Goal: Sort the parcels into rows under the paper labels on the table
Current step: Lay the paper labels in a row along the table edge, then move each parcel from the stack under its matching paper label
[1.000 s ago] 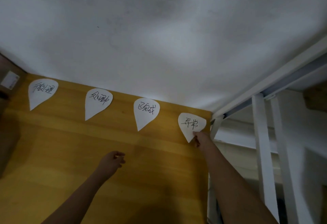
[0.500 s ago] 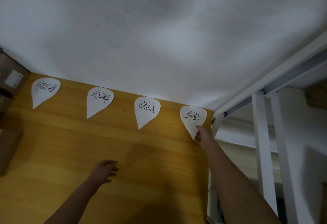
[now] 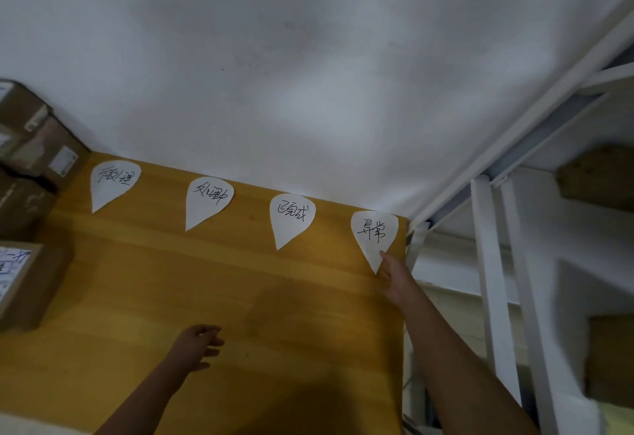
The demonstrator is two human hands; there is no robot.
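The left hand (image 3: pixel 199 345) hovers low over the table (image 3: pixel 137 314), fingers loose and slightly curled, holding nothing. Farther out on the right, the right hand (image 3: pixel 391 276) reaches to the end label (image 3: pixel 374 234) near the table's far right corner. Its fingertips (image 3: pixel 382 256) touch the paper's lower point, but whether they pinch the tip or only press it flat cannot be told.

The parcels (image 3: pixel 31 283) sit at the left edge, none yet in a row. The nearest is a brown box with a white slip on top, and more boxes (image 3: pixel 37 146) are stacked behind it against the wall (image 3: pixel 308 74). They look like stiff taped cardboard, probably light enough for one hand, with smooth faces that may slip. A hold across two opposite side walls, or under a bottom edge, seems safest.

Three more labels (image 3: pixel 209 201) lie in a line along the far edge, each teardrop's point aimed at the person. Being thin loose paper, they would likely shift or curl if a box were slid into them, so parcels are better set down than pushed. A white frame (image 3: pixel 490 263) stands beyond the right edge.
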